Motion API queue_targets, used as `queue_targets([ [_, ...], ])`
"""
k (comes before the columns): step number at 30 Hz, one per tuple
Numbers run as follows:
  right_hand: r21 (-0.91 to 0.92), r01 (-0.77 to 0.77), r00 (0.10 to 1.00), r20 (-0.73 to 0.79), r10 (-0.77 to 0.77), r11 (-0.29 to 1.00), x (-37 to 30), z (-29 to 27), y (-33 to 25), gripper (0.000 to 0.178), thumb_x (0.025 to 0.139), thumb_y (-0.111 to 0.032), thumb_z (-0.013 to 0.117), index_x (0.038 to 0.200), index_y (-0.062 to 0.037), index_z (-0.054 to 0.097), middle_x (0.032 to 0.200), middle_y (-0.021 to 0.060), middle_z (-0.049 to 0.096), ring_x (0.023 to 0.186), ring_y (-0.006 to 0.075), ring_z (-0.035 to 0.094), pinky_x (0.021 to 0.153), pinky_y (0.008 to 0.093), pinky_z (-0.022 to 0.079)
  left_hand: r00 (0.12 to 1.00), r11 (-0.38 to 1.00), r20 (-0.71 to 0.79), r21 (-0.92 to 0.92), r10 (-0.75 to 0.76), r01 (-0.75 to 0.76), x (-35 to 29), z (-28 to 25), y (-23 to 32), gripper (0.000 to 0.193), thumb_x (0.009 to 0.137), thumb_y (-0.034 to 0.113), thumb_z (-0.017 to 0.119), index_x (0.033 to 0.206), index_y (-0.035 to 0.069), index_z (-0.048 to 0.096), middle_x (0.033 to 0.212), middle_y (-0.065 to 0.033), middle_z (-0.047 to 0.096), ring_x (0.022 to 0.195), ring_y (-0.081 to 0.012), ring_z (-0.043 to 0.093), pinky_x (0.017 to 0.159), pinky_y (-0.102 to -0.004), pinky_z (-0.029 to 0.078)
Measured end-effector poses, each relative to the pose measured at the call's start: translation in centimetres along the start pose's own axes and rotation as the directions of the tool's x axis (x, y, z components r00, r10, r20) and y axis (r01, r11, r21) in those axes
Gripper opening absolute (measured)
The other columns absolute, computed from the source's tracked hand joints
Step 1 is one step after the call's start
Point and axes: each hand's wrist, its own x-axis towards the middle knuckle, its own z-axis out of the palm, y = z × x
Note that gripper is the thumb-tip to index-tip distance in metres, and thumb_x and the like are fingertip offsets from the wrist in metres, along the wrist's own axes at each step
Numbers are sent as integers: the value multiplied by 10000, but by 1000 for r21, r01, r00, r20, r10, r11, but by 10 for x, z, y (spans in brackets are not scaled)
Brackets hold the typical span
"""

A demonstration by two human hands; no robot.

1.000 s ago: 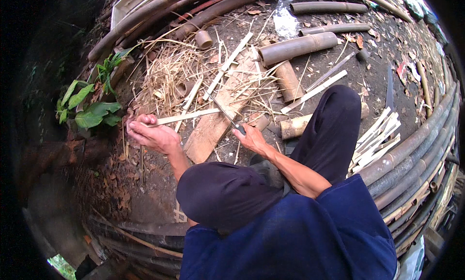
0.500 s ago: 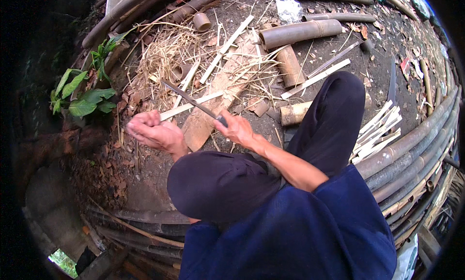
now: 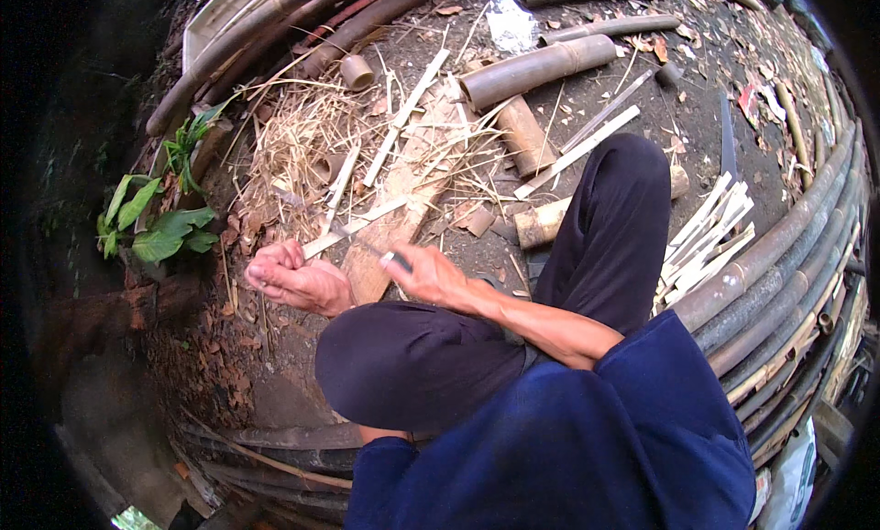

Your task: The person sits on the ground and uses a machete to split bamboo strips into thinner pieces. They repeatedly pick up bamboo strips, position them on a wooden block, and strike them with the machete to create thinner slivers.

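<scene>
While the left hand (image 3: 302, 281) grips one end of a strip (image 3: 374, 220), which extends over the board (image 3: 374, 275), the right hand (image 3: 423, 273) holds a knife (image 3: 370, 248), its blade blurred.

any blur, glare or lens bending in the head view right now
Head view: the knife in the right hand looks blurred along its blade; head view: the shiny crumpled sheet glares; head view: the bamboo poles bow near the dark right rim.
</scene>
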Motion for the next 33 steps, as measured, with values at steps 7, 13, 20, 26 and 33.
queue_targets([
  [7, -119, -231, 959, -194, 205, 966, 23, -16, 112, 522, 949, -481, 482, 1086, 14, 578, 913, 308, 647, 864, 397, 656, 725, 522, 493, 1000, 1000, -3, -6, -9, 9, -4, 2, 3, 402, 1025, 396, 438, 773, 117, 295, 676, 18, 284, 595, -100, 279, 586, -273, 288],
  [13, 81, 7, 999, 40, -10, 997, -11, -12, -38, 391, 938, -419, 548, 1089, -59, 579, 647, 226, 585, 607, 379, 602, 607, 489, 461, 1000, 1000, -13, -18, 7, -7, 2, -5, -4, 357, 1031, 359, 440, 790, 135, 301, 733, 17, 309, 670, -102, 312, 650, -276, 313],
  [20, -267, 27, 994, -99, -56, 963, 11, -12, 37, 375, 946, -415, 542, 1060, -59, 515, 668, 201, 625, 610, 391, 642, 530, 471, 509, 999, 999, -48, 51, -4, 7, 1, 0, 0, 334, 1034, 354, 433, 807, 146, 303, 723, 24, 288, 665, -90, 299, 643, -251, 301],
  [26, 51, 53, 998, -29, -51, 997, -14, 1, 3, 355, 949, -390, 536, 979, -40, 590, 711, 201, 643, 654, 349, 652, 603, 485, 505, 1000, 1000, -17, 17, 7, -7, 1, 4, 1, 344, 1040, 342, 420, 793, 139, 292, 735, 14, 285, 677, -111, 303, 655, -286, 302],
  [33, -154, -186, 980, -94, 173, 971, 16, -20, 106, 500, 945, -502, 486, 1020, -15, 570, 851, 263, 654, 838, 425, 650, 755, 509, 516, 1000, 999, 11, 29, -16, 15, -10, 9, 3, 337, 1046, 359, 394, 826, 133, 277, 716, 5, 270, 663, -115, 281, 653, -287, 299],
])
